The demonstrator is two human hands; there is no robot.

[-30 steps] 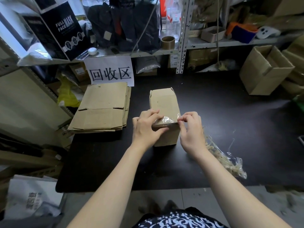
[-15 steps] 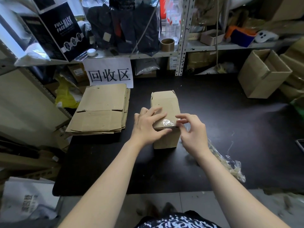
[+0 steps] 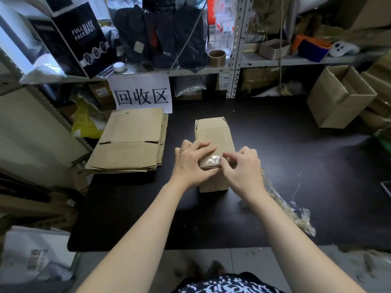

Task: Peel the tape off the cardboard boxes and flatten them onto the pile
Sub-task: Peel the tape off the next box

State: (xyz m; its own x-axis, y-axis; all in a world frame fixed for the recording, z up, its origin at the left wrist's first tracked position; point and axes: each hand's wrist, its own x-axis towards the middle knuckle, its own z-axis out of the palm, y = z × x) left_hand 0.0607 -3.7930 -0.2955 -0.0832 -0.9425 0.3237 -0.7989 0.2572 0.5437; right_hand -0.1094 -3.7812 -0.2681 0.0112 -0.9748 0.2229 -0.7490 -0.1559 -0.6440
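The left hand (image 3: pixel 193 163) holds the near end of the cardboard box (image 3: pixel 213 134), fingers laid across the top face and thumb at the near edge. The right hand (image 3: pixel 243 168), fingers curled, pinches the clear tape (image 3: pixel 211 161) wrapped over that same edge. The box lies lengthwise at mid-table (image 3: pixel 275 155). A strip of dark tabletop separates its left edge from the pile of flattened cardboard (image 3: pixel 131 142). Loose tape strips (image 3: pixel 285 206) lie near the right forearm; an open carton (image 3: pixel 338 98) stands well apart at the far right.
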